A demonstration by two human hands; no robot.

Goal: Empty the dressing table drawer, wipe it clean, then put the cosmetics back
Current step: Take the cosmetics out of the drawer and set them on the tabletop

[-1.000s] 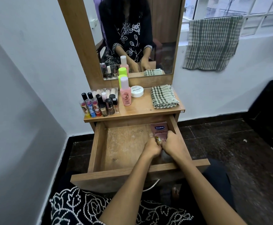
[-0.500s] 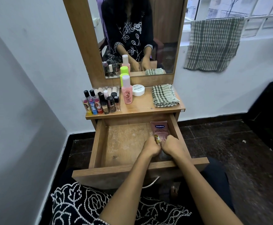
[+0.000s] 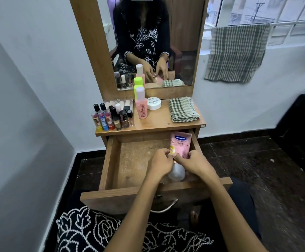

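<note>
Your two hands meet over a pink tube in the open drawer.

Your right hand (image 3: 196,163) curls round the lower end of the pink tube (image 3: 180,144), which lies in the right rear corner of the drawer (image 3: 111,160) with its white cap (image 3: 176,172) toward you. Your left hand (image 3: 160,165) is curled beside it, pinching something small and yellow (image 3: 172,149) at the tube's edge. The rest of the drawer floor is bare wood. Bottles (image 3: 111,117), a pink bottle (image 3: 141,106), a jar (image 3: 154,103) and a folded cloth (image 3: 182,110) stand on the tabletop above. Whether this is emptying or restocking cannot be read here. If emptying, you next lift the tube clear and fetch the cloth; if restocking, let go and reach for the bottles.
</note>
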